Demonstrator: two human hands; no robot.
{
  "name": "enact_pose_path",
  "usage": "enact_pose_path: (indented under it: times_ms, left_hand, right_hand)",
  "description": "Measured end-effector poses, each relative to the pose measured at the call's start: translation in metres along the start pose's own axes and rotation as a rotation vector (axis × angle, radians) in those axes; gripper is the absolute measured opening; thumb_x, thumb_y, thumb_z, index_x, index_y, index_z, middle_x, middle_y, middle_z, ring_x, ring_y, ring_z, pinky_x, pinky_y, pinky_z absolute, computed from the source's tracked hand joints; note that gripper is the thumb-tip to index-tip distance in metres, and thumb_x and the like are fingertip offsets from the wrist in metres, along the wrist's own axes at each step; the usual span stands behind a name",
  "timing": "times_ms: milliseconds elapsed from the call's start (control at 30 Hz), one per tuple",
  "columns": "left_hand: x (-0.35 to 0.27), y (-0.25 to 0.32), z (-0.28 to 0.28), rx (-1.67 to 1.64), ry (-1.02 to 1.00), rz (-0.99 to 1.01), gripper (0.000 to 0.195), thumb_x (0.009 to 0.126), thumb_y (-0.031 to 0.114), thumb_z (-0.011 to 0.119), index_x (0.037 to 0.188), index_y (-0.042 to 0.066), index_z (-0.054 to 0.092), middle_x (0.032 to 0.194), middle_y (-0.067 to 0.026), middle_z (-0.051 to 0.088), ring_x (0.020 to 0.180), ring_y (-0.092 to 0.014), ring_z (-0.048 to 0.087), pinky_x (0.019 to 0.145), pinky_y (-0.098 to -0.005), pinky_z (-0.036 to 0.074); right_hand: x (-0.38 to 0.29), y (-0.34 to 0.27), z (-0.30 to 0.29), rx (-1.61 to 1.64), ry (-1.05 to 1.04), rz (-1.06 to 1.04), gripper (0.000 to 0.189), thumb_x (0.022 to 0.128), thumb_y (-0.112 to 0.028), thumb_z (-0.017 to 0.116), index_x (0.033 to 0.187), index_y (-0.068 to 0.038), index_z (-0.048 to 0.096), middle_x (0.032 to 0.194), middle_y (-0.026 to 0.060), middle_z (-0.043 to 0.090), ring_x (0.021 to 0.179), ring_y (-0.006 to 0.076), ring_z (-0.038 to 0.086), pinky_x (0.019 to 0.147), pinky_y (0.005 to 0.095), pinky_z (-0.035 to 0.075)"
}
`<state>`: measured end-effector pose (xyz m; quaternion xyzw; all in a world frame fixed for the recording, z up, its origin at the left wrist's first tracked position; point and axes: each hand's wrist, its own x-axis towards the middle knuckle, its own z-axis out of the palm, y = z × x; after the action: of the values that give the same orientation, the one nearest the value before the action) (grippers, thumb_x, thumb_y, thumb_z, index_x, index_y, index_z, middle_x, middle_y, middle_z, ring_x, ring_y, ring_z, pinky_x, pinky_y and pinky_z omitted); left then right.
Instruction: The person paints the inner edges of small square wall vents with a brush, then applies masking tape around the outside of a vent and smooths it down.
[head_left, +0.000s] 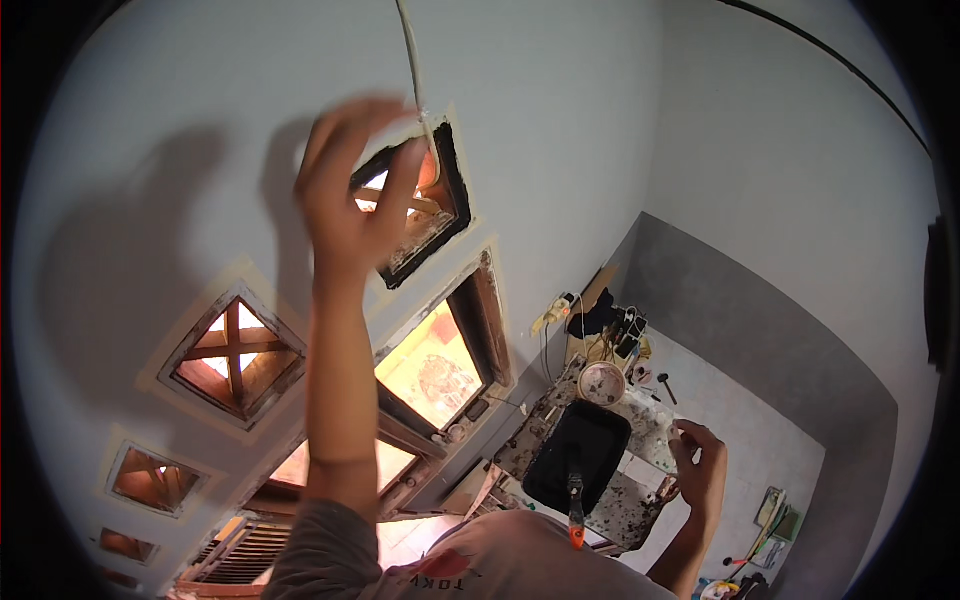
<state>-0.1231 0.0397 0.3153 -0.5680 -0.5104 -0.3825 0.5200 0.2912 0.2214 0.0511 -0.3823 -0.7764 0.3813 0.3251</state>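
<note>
My left hand is raised to the grey wall, blurred, its thumb and fingers curved apart. Its fingertips are at a pale cable running down into a diamond-shaped vent opening; whether they grip it I cannot tell. Black paint coats the rim of that opening, with pale masking tape along its outer side. Lower right, my right hand has its thumb and forefinger close together, perhaps around something small and pale. Below stands a black paint tray with dark paint and a paintbrush with an orange-ended handle.
More wooden-crossed vents and a window opening line the wall at left. The tray rests on a paint-spattered surface beside a round tub. A lit power strip, cords and a hammer lie beyond.
</note>
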Motion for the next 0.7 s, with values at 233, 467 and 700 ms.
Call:
enact_pose_path:
  times_ms: [233,467,700]
  left_hand:
    - [-0.205,0.095,-0.037,-0.289,-0.172,-0.561,0.014,0.086,-0.003,0.077,0.099,0.000,0.075,0.092,-0.0136,0.075,0.085,-0.026,0.072,0.078,-0.0333,0.056]
    - [-0.390,0.181,-0.104,-0.264,-0.483,-1.376,0.007,0.100,0.003,0.070,0.099,-0.003,0.073,0.098,-0.0106,0.074,0.088,-0.016,0.068,0.079,-0.0304,0.054]
    - [-0.397,0.205,-0.116,-0.360,-0.506,-1.550,0.012,0.103,0.007,0.066,0.098,-0.002,0.071,0.092,-0.0090,0.074,0.082,-0.015,0.067,0.076,-0.0296,0.054]
  right_hand:
    - [-0.002,0.002,0.001,-0.098,-0.159,0.008,0.080,0.083,0.002,0.081,0.155,-0.008,0.046,0.082,0.0118,0.070,0.077,0.0274,0.071,0.077,0.0390,0.055]
    - [0.019,-0.001,0.023,-0.170,-0.187,0.030,0.041,0.093,-0.001,0.072,0.129,-0.010,0.055,0.087,0.0093,0.074,0.089,0.0291,0.074,0.094,0.0451,0.048]
    - [0.005,0.030,0.040,-0.366,-0.039,0.036,0.045,0.090,-0.004,0.076,0.129,-0.010,0.055,0.086,0.0078,0.070,0.086,0.0254,0.069,0.092,0.0455,0.045]
